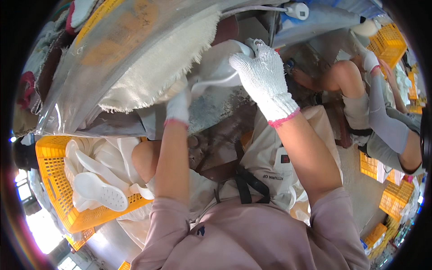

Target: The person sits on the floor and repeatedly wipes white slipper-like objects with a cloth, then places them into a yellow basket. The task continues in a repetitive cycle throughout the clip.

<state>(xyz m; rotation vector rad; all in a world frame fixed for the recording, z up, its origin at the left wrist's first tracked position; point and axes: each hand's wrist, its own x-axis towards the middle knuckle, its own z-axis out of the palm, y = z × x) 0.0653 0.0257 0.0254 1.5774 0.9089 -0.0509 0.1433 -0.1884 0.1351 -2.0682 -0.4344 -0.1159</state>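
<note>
My right hand [263,74], in a white knit glove with a pink cuff, is closed on the end of a smooth white spoon-like piece [219,63] with a thin curved edge. The exact kind of this piece is hard to make out. My left hand [179,100], gloved the same way, reaches in beneath a frayed cream cloth [150,74]. Its fingers are mostly hidden there, beside the left end of the piece. Below both hands lies a grey, powder-speckled surface [211,110].
Clear plastic sheeting [76,96] hangs around the cloth. At left, a yellow basket [49,175] holds several white spoons, with a slotted white spoon [101,191] on top. Another person's gloved hand [370,60] is at right, near more yellow crates [387,42]. A white cable end [297,11] hangs above.
</note>
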